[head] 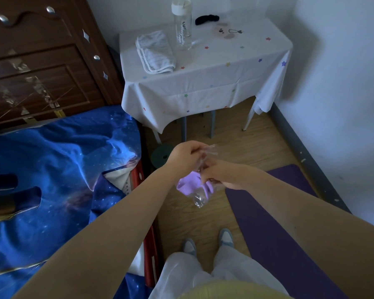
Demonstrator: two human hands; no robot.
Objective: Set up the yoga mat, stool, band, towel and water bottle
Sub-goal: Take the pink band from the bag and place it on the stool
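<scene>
My left hand (pixel 185 153) pinches the top edge of a clear plastic bag (pixel 200 198) above the floor. My right hand (pixel 219 172) reaches into the bag and grips the folded purple band (pixel 185 184) inside it. The purple yoga mat (pixel 289 229) lies unrolled on the wooden floor at the right. On the small table (pixel 203 83) with a white star-print cloth lie a folded striped towel (pixel 154 51) and an upright clear water bottle (pixel 181 24). A dark green round stool (pixel 161 156) shows partly under the table's front left, behind my left wrist.
A bed with a blue galaxy cover (pixel 52 180) fills the left side, with a brown wooden headboard (pixel 41 61) behind it. A black hair tie (pixel 206 19) lies on the table's far side. White walls close the right. My feet (pixel 207 241) stand between bed and mat.
</scene>
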